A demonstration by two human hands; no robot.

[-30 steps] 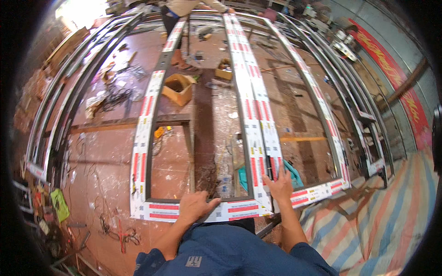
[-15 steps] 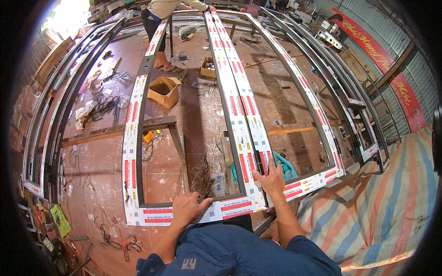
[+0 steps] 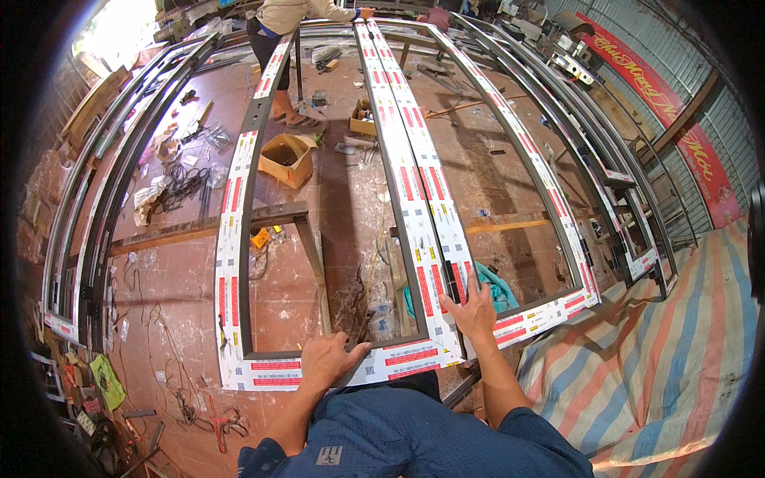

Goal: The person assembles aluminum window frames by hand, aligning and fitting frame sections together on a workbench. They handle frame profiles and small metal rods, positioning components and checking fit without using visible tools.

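Note:
Two long metal door frames lie side by side in front of me, wrapped in white protective film with red labels. On the near rail of the left door frame point(image 3: 271, 374), my left hand point(image 3: 328, 362) has its fingers curled over the inner edge, thumb stretched to the right. My right hand point(image 3: 475, 315) rests on the near end of the right door frame point(image 3: 510, 328), fingers extended and apart. Beside its fingertips is a black hinge point(image 3: 456, 279) at the seam where the frames meet. Parts of both rails are hidden under my hands.
A person point(image 3: 279, 36) stands at the far end, one hand by the frames. Wooden supports point(image 3: 207, 227) run underneath. A cardboard box point(image 3: 287, 159), cables point(image 3: 177, 185) and a teal cloth point(image 3: 496, 288) lie below. A striped tarp point(image 3: 629, 342) spreads at right.
My hands keep their places on the frames. The view has shifted slightly, and the far person's arm has moved a little near the frame ends.

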